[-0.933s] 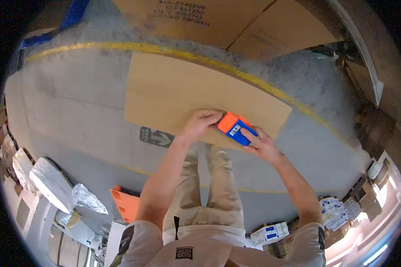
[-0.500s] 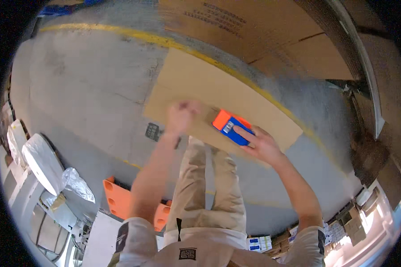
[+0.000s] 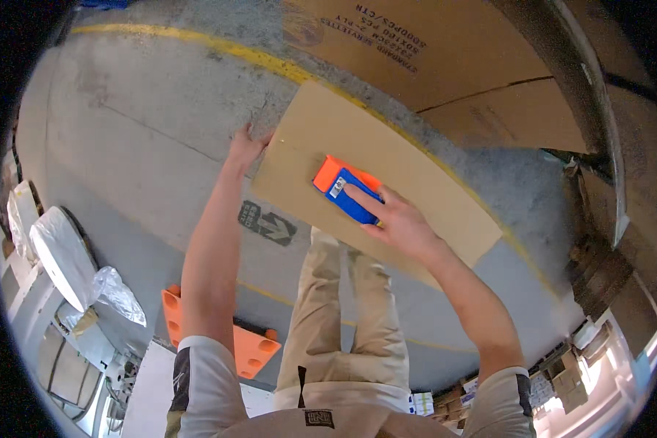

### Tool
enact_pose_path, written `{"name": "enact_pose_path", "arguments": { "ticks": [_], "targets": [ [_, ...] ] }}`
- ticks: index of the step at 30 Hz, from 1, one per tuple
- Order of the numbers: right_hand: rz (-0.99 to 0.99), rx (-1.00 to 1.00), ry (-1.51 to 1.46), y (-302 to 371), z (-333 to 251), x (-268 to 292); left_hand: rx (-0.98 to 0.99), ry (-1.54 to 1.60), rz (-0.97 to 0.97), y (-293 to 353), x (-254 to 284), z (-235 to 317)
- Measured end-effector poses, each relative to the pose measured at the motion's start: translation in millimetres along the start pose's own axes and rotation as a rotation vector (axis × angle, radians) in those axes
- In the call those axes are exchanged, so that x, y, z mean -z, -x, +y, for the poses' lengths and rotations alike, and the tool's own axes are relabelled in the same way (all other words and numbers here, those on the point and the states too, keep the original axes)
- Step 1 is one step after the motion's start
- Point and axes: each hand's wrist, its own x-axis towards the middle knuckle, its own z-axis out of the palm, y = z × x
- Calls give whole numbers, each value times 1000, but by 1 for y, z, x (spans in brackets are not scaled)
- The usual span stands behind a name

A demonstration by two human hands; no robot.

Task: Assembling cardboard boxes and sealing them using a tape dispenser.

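A closed, plain brown cardboard box (image 3: 416,193) lies before me, its broad top facing up. My right hand (image 3: 401,219) is closed around a blue and orange tape dispenser (image 3: 349,191), with the index finger stretched along its blue side. The dispenser rests on or just over the middle of the box top; which of the two, I cannot tell. At the box's left edge is my left hand (image 3: 247,150), its fingers apart and some fingertips touching that edge. Parts of its fingers are hard to make out.
Large brown cartons (image 3: 445,66) stand beyond a yellow floor line (image 3: 270,60). Behind my left arm is an orange plastic piece with round holes (image 3: 252,350). A white wrapped object (image 3: 62,255) stands at the left; stacked small boxes (image 3: 569,379) sit at lower right.
My left hand has moved left and away from me, from a closed shape over the box to its left edge. The right hand has shifted left with the tape dispenser.
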Motion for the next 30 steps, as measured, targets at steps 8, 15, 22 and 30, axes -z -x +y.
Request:
{"name": "enact_pose_path", "arguments": {
  "ticks": [8, 15, 22, 30],
  "targets": [
    [64, 0, -124, -10, -2, 12, -185, -205, 26, 43, -21, 61],
    [30, -77, -108, -18, -5, 1, -136, -192, 54, -28, 53, 37],
    [110, -270, -52, 13, 10, -34, -206, -220, 127, -147, 157, -40],
    [20, -426, 86, -41, -34, -28, -258, -199, 140, -187, 236, -42]
  ]
}}
